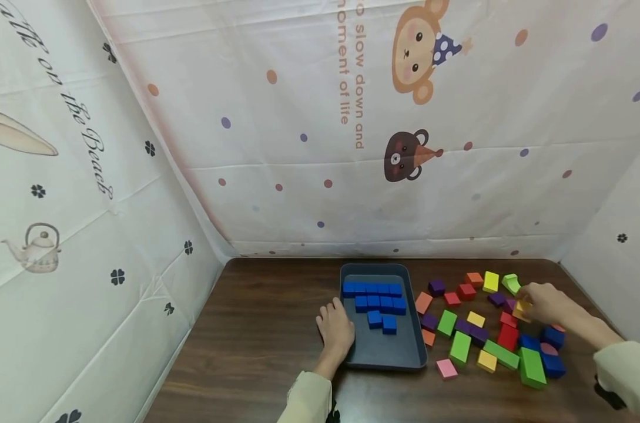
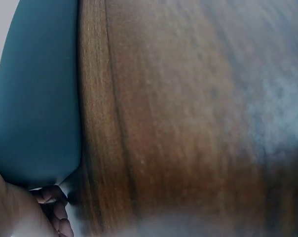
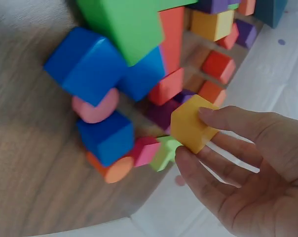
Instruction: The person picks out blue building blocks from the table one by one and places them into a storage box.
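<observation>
My right hand (image 1: 549,308) is over the far right part of the loose blocks. Between thumb and fingertips it pinches a yellow block (image 3: 188,123), seen close up in the right wrist view. My left hand (image 1: 335,332) rests against the left side of a dark grey tray (image 1: 372,355), its fingers along the rim. Inside the tray, small blue cubes (image 1: 374,319) stand in two rows, with two more in front. In the left wrist view, the tray's outer wall (image 2: 38,98) hides part of the left hand.
Mixed coloured blocks lie scattered right of the tray, among them a green block (image 1: 532,368), a red block (image 1: 508,338) and larger blue blocks (image 1: 553,365). A pink block (image 1: 446,369) lies nearest the front. Printed cloth walls (image 1: 277,211) border the wooden table (image 1: 256,329).
</observation>
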The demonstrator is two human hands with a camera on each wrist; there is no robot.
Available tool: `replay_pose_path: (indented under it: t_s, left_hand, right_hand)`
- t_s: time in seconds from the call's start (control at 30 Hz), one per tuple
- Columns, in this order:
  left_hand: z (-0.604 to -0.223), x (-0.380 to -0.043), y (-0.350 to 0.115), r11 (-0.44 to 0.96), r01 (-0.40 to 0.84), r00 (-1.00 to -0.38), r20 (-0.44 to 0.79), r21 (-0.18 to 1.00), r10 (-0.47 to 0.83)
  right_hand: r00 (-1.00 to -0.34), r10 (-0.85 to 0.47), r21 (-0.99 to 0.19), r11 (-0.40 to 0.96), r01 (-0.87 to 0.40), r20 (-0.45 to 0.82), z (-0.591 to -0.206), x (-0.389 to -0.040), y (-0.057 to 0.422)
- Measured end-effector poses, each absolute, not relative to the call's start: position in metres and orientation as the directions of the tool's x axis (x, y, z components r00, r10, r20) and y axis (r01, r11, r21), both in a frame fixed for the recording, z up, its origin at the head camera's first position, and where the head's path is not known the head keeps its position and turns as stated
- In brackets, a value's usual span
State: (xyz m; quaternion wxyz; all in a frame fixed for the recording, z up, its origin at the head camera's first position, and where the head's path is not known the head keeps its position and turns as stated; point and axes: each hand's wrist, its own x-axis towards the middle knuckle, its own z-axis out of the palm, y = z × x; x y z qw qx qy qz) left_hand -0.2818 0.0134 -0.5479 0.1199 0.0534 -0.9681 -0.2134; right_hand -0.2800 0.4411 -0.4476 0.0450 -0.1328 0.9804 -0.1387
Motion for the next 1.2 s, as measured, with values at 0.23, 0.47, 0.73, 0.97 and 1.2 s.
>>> replay_pose_path:
  t_s: [0.23, 0.47, 0.73, 0.97, 1.2]
  left_hand:
    - [-0.548, -0.282, 0.012, 0.903, -0.052, -0.965, 0.211, 0.426, -0.155]
    - [-0.548, -0.282, 0.011, 0.907, -0.052, -0.962, 0.222, 0.419, -0.158]
    - [-0.55, -0.284, 0.011, 0.912, -0.049, -0.963, 0.225, 0.407, -0.152]
    - [-0.552, -0.287, 0.01, 0.914, -0.05, -0.957, 0.241, 0.404, -0.159]
    - [-0.55, -0.288, 0.01, 0.912, -0.06, -0.96, 0.227, 0.405, -0.164]
  right_hand:
    - [-0.945, -0.327, -0.265, 0.91, -0.319, 0.016, -0.433, -0.282, 0.409]
    - [-0.912, -0.398, -0.247, 0.878, -0.409, 0.095, -0.425, -0.287, 0.368]
    - [-0.856, -0.492, -0.247, 0.819, -0.518, 0.163, -0.419, -0.289, 0.326]
    - [-0.842, -0.511, -0.269, 0.798, -0.539, 0.17, -0.414, -0.292, 0.291]
    - [-0.82, -0.544, -0.288, 0.769, -0.571, 0.176, -0.413, -0.296, 0.265]
